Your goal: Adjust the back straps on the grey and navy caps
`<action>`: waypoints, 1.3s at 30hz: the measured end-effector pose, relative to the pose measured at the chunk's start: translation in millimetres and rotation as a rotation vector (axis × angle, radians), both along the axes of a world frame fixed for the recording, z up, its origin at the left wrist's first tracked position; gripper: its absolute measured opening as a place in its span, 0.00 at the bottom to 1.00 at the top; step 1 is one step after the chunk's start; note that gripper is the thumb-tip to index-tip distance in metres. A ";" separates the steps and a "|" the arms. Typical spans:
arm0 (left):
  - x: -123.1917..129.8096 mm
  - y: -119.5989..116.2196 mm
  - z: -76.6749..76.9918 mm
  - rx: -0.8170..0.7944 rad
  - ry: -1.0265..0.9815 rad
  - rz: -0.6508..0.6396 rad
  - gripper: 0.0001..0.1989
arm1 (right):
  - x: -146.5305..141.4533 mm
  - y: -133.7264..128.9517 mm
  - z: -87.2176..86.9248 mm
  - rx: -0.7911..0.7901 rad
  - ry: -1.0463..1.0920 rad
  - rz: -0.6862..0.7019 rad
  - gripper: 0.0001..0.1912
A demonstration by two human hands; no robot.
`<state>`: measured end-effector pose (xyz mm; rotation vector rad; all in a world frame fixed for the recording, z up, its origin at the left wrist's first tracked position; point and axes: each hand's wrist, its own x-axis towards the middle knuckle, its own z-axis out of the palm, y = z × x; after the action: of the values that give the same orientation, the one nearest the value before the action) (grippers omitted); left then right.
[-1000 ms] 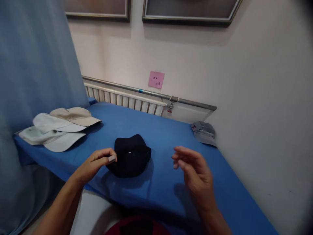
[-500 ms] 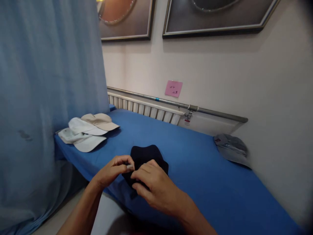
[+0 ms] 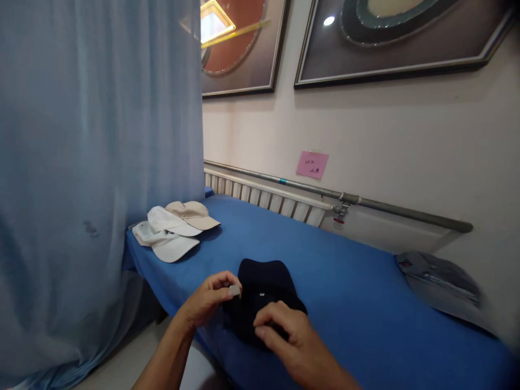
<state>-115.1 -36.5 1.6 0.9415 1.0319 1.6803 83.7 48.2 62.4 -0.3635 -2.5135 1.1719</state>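
A dark cap (image 3: 266,276) lies on the blue-covered table with its hollow inside facing up, and a small pale label shows within. At its left edge my left hand (image 3: 215,295) is pinched, with a small pale piece at the thumb tip; whether it also grips the cap's edge is hard to see. My right hand (image 3: 290,333) is over the cap's near right part, thumb and fingertips drawn together; anything between them is too small to name.
Three pale caps, one beige (image 3: 193,213) and two whitish (image 3: 174,249), overlap at the table's left end. A grey cap (image 3: 444,284) lies at the right. Behind the blue table cover (image 3: 325,271) are a radiator (image 3: 260,196) and pipe. A blue curtain (image 3: 101,135) hangs left.
The view has shifted, so everything sits further right and lower. My hands have moved apart, and more of the dark cap's inside shows between them.
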 end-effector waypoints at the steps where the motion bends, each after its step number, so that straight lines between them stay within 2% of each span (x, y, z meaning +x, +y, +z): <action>1: 1.5 -0.1 0.2 0.005 -0.026 0.013 0.12 | -0.8 2.4 -2.8 -0.132 0.033 -0.054 0.06; 3: 5.0 -0.8 1.1 0.016 -0.068 0.021 0.12 | -1.8 7.5 -10.4 -0.394 0.093 -0.121 0.07; 5: 8.3 -1.3 2.2 0.044 -0.108 0.007 0.11 | -1.6 11.4 -17.6 -0.621 0.152 -0.153 0.13; 7: 11.1 -0.4 3.5 0.089 -0.147 -0.018 0.09 | -0.1 12.4 -21.5 -0.748 0.175 -0.168 0.17; 11: 14.7 4.6 3.7 0.113 -0.204 -0.088 0.07 | 1.1 7.8 -19.6 -0.714 0.104 -0.167 0.13; 17: 17.1 3.8 -7.5 0.063 -0.251 -0.079 0.08 | -6.9 1.9 -24.3 -0.650 0.073 -0.129 0.12; 19: 16.3 1.4 -12.0 0.054 -0.287 -0.074 0.08 | -4.5 -2.8 -22.0 -0.524 0.083 -0.104 0.10; 21: 14.3 -0.2 -15.4 0.057 -0.327 -0.069 0.08 | 1.7 -10.6 -14.5 -0.282 0.081 0.002 0.07; 23: 11.6 -0.7 -17.5 0.067 -0.343 -0.055 0.09 | 8.9 -20.0 -5.1 0.007 0.021 0.144 0.12; 25: 9.6 -0.5 -18.3 0.074 -0.343 -0.041 0.09 | 13.7 -28.9 1.3 0.250 -0.103 0.221 0.18; 28: 9.3 -0.6 -18.1 0.070 -0.349 -0.033 0.08 | 14.6 -37.5 0.7 0.517 -0.300 0.195 0.17; 31: 10.9 -2.1 -18.9 0.068 -0.349 -0.044 0.08 | 13.8 -39.8 -4.5 0.634 -0.409 0.173 0.16; 33: 11.6 -3.3 -20.5 0.075 -0.338 -0.059 0.08 | 15.1 -38.5 -5.1 0.575 -0.368 0.146 0.16; 34: 11.7 -3.7 -21.5 0.083 -0.331 -0.066 0.07 | 16.0 -37.1 -4.5 0.494 -0.306 0.123 0.15; 39: 11.7 -4.0 -25.4 0.128 -0.337 -0.092 0.07 | 12.0 -22.5 -3.0 -0.120 0.069 -0.032 0.13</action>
<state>-103.4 -40.5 -23.8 0.7409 0.6545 1.7690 95.6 25.7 59.4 -0.3847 -2.3761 1.3044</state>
